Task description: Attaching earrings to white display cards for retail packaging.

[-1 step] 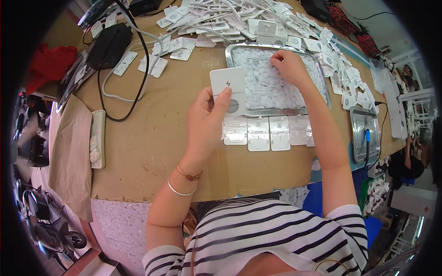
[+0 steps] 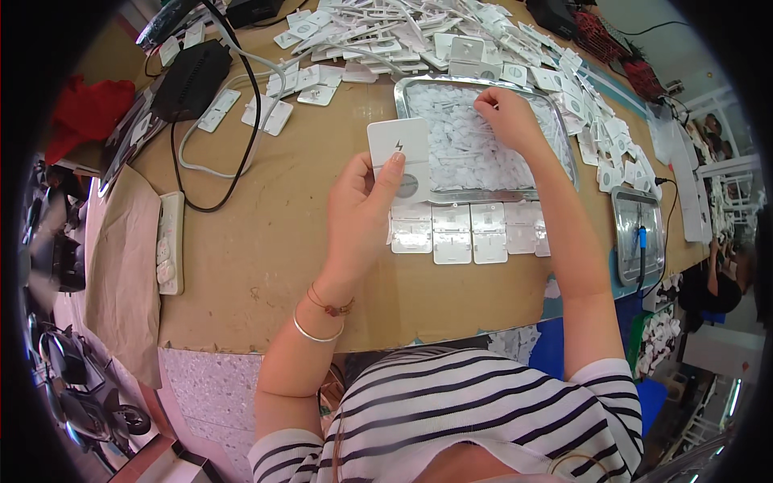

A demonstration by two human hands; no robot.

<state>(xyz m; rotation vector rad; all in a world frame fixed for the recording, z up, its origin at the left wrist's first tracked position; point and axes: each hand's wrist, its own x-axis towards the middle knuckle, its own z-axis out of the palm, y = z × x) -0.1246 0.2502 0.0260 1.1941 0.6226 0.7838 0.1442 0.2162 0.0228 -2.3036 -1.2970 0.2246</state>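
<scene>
Upright in my left hand (image 2: pixel 364 213) is a flat white plastic panel (image 2: pixel 398 138), with the thumb across its front. A small dark bolt mark and a grey round patch show on the panel. My right hand (image 2: pixel 509 117) is over a shallow metal tray (image 2: pixel 483 196) heaped with small clear-white pieces (image 2: pixel 463 157). Its thumb and fingertips are pinched together; what they hold, if anything, is too small to make out. Along the tray's near edge lies a row of several white panels (image 2: pixel 452 233), partly hidden by my right forearm.
A large pile of white panels (image 2: pixel 378 36) spreads behind and right of the tray. At the left sit a black box (image 2: pixel 192 80), looping cables (image 2: pixel 233 173) and a power strip (image 2: pixel 171 241). A smaller metal tray (image 2: pixel 636 205) with a blue-and-black pen-like tool (image 2: pixel 642 240) is at the right.
</scene>
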